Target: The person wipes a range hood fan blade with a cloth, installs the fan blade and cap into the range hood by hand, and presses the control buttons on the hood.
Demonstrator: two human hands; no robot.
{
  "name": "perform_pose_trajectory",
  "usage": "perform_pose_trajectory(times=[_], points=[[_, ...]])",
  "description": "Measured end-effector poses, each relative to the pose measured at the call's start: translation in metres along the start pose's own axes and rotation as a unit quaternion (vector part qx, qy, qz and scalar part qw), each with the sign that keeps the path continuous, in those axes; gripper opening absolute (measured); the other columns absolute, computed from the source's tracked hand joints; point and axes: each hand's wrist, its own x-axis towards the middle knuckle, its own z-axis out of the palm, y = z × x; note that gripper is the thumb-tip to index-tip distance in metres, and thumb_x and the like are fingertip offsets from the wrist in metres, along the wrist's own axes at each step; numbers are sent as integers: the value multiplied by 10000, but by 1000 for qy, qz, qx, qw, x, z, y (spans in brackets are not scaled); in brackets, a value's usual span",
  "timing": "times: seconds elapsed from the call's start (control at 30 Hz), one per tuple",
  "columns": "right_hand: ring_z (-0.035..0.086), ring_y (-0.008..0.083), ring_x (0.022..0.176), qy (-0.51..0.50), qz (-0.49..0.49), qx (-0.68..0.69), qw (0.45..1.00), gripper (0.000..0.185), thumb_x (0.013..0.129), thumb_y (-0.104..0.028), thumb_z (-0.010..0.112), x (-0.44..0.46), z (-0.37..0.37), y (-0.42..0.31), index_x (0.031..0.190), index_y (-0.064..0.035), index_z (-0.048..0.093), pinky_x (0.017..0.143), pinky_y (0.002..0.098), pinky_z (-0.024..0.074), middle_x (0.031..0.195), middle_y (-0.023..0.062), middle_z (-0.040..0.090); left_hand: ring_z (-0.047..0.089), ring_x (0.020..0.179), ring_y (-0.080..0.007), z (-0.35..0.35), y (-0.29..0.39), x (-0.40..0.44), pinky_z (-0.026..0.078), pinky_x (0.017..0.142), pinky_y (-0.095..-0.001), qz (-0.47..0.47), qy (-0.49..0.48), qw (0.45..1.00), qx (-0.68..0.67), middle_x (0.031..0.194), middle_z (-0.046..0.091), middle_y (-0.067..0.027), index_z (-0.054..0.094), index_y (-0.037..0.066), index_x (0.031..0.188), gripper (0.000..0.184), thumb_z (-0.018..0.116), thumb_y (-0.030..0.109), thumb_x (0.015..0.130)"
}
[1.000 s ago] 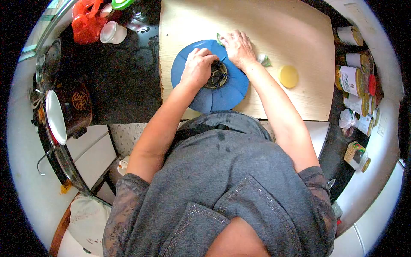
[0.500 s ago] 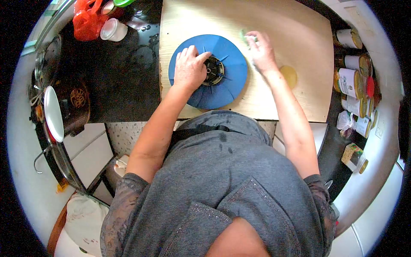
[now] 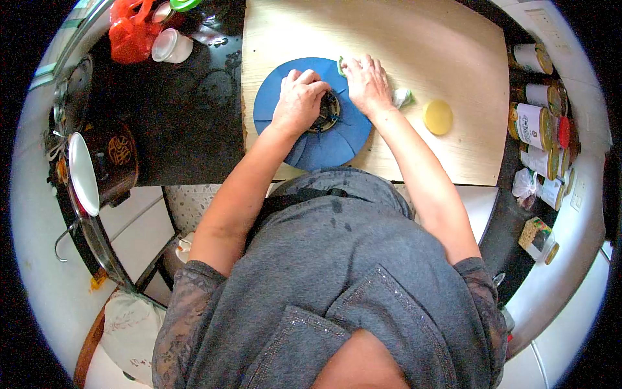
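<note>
A round blue fan blade (image 3: 285, 84) lies on the wooden board, its dark ribbed hub (image 3: 329, 110) facing up. My left hand (image 3: 299, 100) is closed on the hub, fingers curled over its upper left side. At the blade's upper right edge, my right hand (image 3: 367, 81) is closed on a small green cloth (image 3: 341, 65), of which only one edge shows beyond the fingers. Beside the right wrist lies a crumpled white-and-green piece (image 3: 403, 98); whether it belongs to the same cloth I cannot tell. Farther right is a yellow round lid (image 3: 438, 117).
The wooden board (image 3: 466, 71) rests on a black counter (image 3: 188, 129). A red plastic bag (image 3: 133, 39) and a white tub (image 3: 172, 46) stand upper left. Several tins and jars (image 3: 532, 126) line the right side. A white oval plate (image 3: 83, 174) stands at left.
My right hand has moved left with the green cloth, from the bare board to the blade's edge. The white-and-green piece now shows by my wrist. My left hand remains at the hub.
</note>
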Motion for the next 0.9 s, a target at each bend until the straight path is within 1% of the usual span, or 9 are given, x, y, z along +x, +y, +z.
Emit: perform_pose_trajectory(times=[0.1, 0.23, 0.3, 0.37, 0.43, 0.5, 0.67, 0.83, 0.9], points=[[566, 389, 1110, 7, 3, -43, 999, 220, 991, -248, 529, 17, 5, 16, 1138, -155, 664, 946, 509, 478, 1169, 168, 599, 557, 975, -305, 2, 0, -1, 465, 889, -428, -3, 6, 1000, 10, 1006, 636, -31, 781, 152, 961, 139, 666, 118, 891], [594, 360, 1046, 44, 48, -34, 997, 212, 1011, -266, 565, 34, 2, 36, 1107, -139, 706, 934, 473, 492, 1098, 160, 638, 556, 974, -309, 1, 2, -1, 472, 890, -434, -6, 7, 1000, 15, 1013, 640, -31, 788, 155, 962, 150, 664, 112, 889], [607, 375, 1078, 2, 103, 173, 979, 212, 967, -226, 589, 41, -5, 41, 1127, -143, 700, 945, 480, 498, 1113, 176, 667, 557, 974, -308, 0, 2, -1, 472, 888, -438, -1, 11, 1000, 12, 1013, 642, -30, 789, 155, 963, 153, 663, 110, 889], [622, 377, 1051, -4, 80, 236, 969, 197, 958, -207, 607, 30, -13, 22, 1113, -141, 709, 960, 457, 497, 1055, 178, 681, 558, 975, -307, 0, 0, -1, 473, 887, -441, -1, 13, 1000, 10, 1012, 643, -30, 791, 155, 964, 156, 662, 108, 889], [606, 378, 1076, -13, -34, 243, 969, 193, 968, -223, 597, 14, -6, 3, 1114, -147, 697, 969, 463, 495, 1107, 173, 657, 560, 973, -307, 1, -1, -1, 474, 896, -441, 3, 8, 1000, 16, 1009, 646, -29, 793, 155, 965, 151, 665, 119, 894], [583, 374, 1116, -24, -44, 100, 994, 209, 981, -240, 578, -2, 3, -14, 1147, -157, 676, 983, 481, 487, 1153, 164, 622, 561, 972, -305, 2, -1, 0, 475, 899, -439, 4, 2, 1000, 11, 1007, 647, -28, 793, 155, 965, 147, 668, 124, 895], [563, 370, 1124, 13, -12, 3, 1000, 262, 1011, -300, 508, 9, 8, -3, 1171, -171, 671, 982, 496, 458, 1167, 150, 608, 561, 970, -300, 2, -1, 0, 478, 903, -430, 5, 5, 1000, -2, 1002, 647, -28, 791, 152, 954, 131, 674, 137, 897], [571, 362, 1100, 57, -35, -25, 997, 224, 1003, -288, 564, 17, 9, 12, 1142, -165, 690, 959, 483, 476, 1133, 130, 619, 561, 973, -308, 1, 4, -4, 466, 905, -437, -9, 10, 1000, 18, 1020, 644, -43, 784, 155, 964, 131, 668, 136, 907], [589, 370, 1061, 48, 20, -47, 998, 212, 998, -269, 570, 20, 6, 21, 1127, -158, 697, 930, 482, 489, 1120, 131, 636, 561, 977, -312, 1, 6, -7, 464, 902, -441, -26, 26, 999, 11, 1022, 639, -49, 775, 155, 970, 131, 664, 127, 906]])
